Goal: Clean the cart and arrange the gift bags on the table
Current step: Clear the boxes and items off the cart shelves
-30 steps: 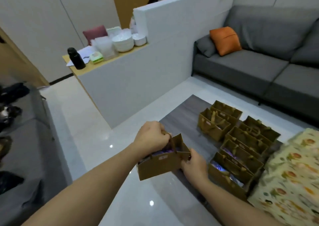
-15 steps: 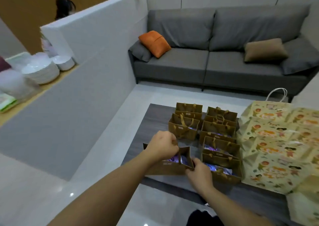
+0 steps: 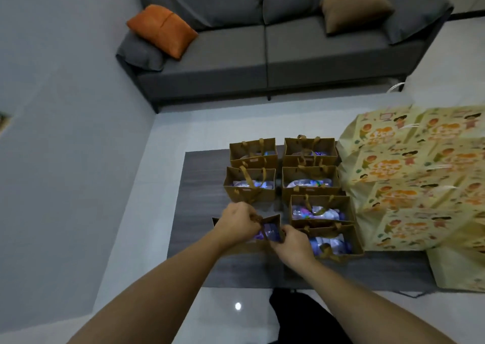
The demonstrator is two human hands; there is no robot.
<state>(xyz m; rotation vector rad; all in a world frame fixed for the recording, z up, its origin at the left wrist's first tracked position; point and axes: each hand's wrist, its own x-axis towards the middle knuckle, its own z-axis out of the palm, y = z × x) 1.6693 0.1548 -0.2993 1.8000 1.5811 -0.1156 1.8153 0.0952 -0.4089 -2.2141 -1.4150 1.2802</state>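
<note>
On the dark low table (image 3: 199,191) stand several small brown gift bags in two columns, among them one (image 3: 249,186) in the left column and one (image 3: 320,210) in the right. A further small brown gift bag (image 3: 273,228) with purple contents sits at the near end of the left column. My left hand (image 3: 236,221) grips its handle from above. My right hand (image 3: 291,242) pinches its right side wall. Most of this bag is hidden under my hands.
Large yellow patterned paper bags (image 3: 409,183) lie overlapped on the table's right part. A grey sofa (image 3: 262,55) with an orange cushion (image 3: 162,30) and a tan cushion (image 3: 354,5) stands behind. A white partition wall (image 3: 65,133) runs along the left.
The bag in my hands has come from over the floor at the left to the table, at the near end of the left column. The view has swung right and down.
</note>
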